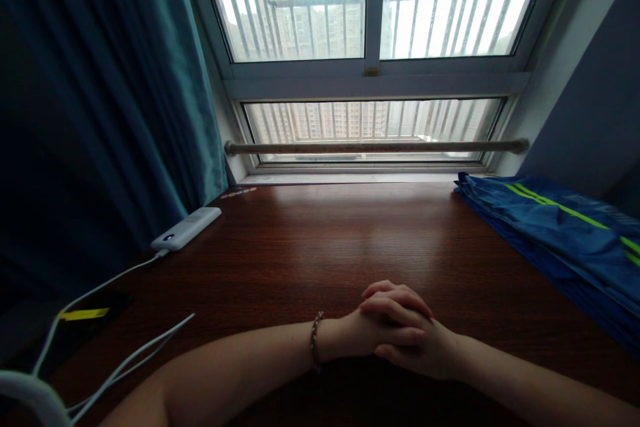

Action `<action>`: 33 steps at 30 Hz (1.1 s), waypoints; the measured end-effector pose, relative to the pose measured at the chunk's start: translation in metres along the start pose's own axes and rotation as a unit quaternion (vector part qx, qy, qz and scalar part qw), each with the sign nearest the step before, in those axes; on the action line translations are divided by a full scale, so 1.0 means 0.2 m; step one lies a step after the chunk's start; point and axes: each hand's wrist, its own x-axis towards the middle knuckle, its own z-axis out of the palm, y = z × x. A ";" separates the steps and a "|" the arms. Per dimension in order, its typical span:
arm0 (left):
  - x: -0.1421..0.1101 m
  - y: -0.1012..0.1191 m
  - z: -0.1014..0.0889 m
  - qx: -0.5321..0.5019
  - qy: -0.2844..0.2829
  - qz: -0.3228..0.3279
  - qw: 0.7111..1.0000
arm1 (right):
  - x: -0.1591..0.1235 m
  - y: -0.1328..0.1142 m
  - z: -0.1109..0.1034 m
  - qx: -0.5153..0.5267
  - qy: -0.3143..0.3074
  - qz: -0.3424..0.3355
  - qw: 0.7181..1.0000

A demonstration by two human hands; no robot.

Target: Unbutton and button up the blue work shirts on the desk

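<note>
My left hand (367, 330) and my right hand (430, 345) are clasped together with the fingers interlaced, resting at the near side of the dark brown wooden table (320, 240). Both are closed, and no object shows in either one. The palms are hidden, pressed toward each other. A beaded or chain bracelet (315, 341) circles my left wrist. Both forearms come in from the lower corners and meet near the middle.
A white power bank (187, 228) with a plugged-in white cable (117, 275) lies at left, near a yellow strip (84, 313). Folded blue fabric (560, 227) with yellow-green stripes covers the right side. A blue curtain (150, 80) and a barred window with a rail (375, 147) stand beyond.
</note>
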 end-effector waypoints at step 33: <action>-0.01 0.03 0.00 -0.119 0.085 0.047 0.988 | 0.00 0.00 0.00 -0.009 -0.002 0.002 1.000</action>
